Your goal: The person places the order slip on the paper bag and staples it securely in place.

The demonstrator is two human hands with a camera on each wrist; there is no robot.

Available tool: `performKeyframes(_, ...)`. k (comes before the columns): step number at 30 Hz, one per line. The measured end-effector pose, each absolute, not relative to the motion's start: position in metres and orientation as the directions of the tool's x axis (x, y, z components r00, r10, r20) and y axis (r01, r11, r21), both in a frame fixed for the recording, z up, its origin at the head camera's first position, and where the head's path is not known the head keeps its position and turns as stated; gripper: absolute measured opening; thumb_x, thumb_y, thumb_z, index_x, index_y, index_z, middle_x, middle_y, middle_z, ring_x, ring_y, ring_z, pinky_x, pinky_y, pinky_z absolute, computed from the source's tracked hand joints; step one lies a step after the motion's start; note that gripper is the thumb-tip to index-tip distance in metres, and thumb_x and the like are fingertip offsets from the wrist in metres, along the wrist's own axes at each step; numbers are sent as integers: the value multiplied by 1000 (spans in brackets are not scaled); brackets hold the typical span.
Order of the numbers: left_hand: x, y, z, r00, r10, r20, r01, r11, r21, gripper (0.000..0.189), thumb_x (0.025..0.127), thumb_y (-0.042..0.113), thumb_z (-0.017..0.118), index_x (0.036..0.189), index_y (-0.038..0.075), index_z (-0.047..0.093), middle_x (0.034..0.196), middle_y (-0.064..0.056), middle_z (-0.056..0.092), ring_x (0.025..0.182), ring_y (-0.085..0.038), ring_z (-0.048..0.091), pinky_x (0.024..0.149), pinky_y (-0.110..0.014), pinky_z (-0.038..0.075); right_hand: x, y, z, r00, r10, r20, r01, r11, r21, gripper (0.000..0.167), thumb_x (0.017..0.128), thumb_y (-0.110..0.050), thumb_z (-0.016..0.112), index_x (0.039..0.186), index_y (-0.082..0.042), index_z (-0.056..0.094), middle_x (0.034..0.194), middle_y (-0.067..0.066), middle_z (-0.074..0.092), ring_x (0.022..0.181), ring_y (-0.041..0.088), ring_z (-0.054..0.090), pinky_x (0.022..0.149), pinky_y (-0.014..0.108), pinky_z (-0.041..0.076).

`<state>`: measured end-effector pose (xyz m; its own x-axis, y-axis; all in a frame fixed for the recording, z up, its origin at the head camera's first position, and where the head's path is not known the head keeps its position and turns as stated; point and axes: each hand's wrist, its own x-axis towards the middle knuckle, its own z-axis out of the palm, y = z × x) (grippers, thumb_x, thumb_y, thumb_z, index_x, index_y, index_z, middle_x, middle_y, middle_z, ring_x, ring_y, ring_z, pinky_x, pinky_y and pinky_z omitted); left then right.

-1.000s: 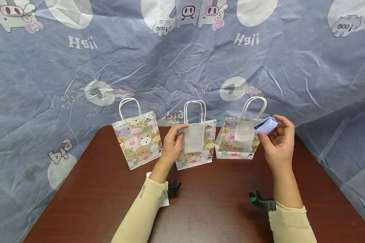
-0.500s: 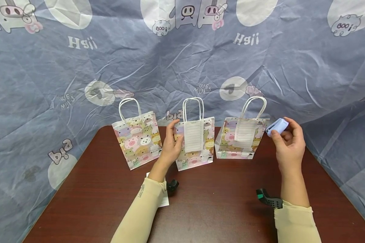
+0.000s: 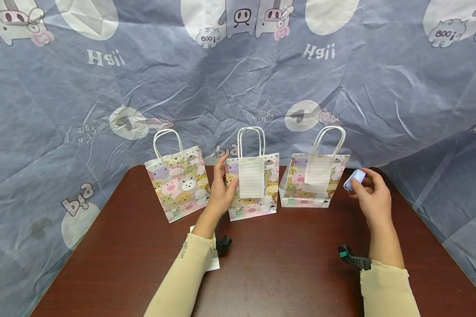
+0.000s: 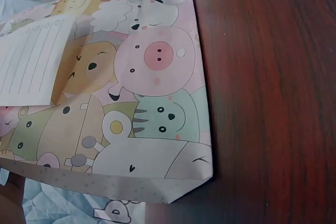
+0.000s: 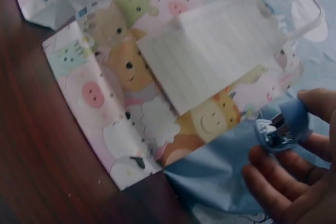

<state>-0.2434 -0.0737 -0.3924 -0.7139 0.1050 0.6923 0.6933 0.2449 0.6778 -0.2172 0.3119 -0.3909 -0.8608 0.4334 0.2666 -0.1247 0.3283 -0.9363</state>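
In the head view my left hand [image 3: 221, 193] is at the left side of the middle paper gift bag [image 3: 254, 209], with its fingers extended upward and its thumb overlapping the bag's front. A lined white card [image 3: 251, 178] lies against that front below the white handles. My right hand [image 3: 374, 198] pinches a small light-blue stapler [image 3: 355, 179] to the right of the right gift bag [image 3: 301, 202], apart from it. The metal inside of the stapler [image 5: 281, 129] shows in the right wrist view. Another lined card [image 3: 316, 174] lies on the right bag's front.
A third cartoon-animal gift bag [image 3: 180, 187] leans at the left against the printed cloth backdrop [image 3: 206, 83]. A white paper [image 3: 213, 263] lies on the dark-red table [image 3: 277, 268], partly under my left forearm.
My left hand has left the top of the middle card and moved to the bag's left side. My right hand, with the stapler, has moved right away from the right bag, then lower.
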Motion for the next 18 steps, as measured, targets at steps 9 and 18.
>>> performKeyframes(9,-249,-73,-400,-763,74,642,632,289,718,76,92,-9,61,156,6,22,136,-29,49,60,-9,40,59,-27,41,-219,327,-411,-910,356,213,-14,487,-873,55,96,-26,66,142,-2,49,93,-16,50,74,-10,54,62,12,52)
performKeyframes(18,-271,-73,-427,-779,73,623,595,397,699,89,92,0,65,161,20,12,160,-16,36,116,-28,60,89,-49,53,-221,338,-429,-965,251,80,70,536,-841,63,100,-38,58,145,3,44,126,22,52,70,2,61,64,21,56)
